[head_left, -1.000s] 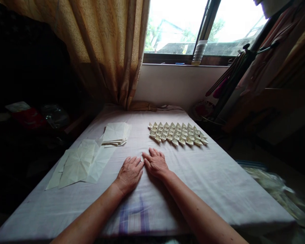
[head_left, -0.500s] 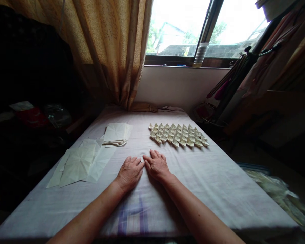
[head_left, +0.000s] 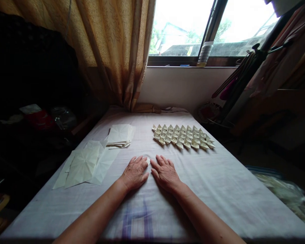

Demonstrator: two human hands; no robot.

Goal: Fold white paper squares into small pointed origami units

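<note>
My left hand lies palm down on the cloth-covered table, fingers flat. It presses over a small white piece of paper, mostly hidden, with a bit showing past the fingertips. Just to the right, my right hand rests palm down with its fingers spread and its index fingertip close to that paper. Beyond the right hand stand rows of small folded paper boats. Left of my left hand are loose creased paper sheets and, farther back, a stack of creased square papers.
A pale tablecloth with purple stripes covers the table. Behind it hang a gold curtain and a window with a clear plastic jar on its sill. On the right, below the table, lies a plastic bag.
My hands have moved slightly apart, opening a gap between the thumbs, and the right hand's fingers spread more. The view shifts a little to the left. Papers and boats stay put.
</note>
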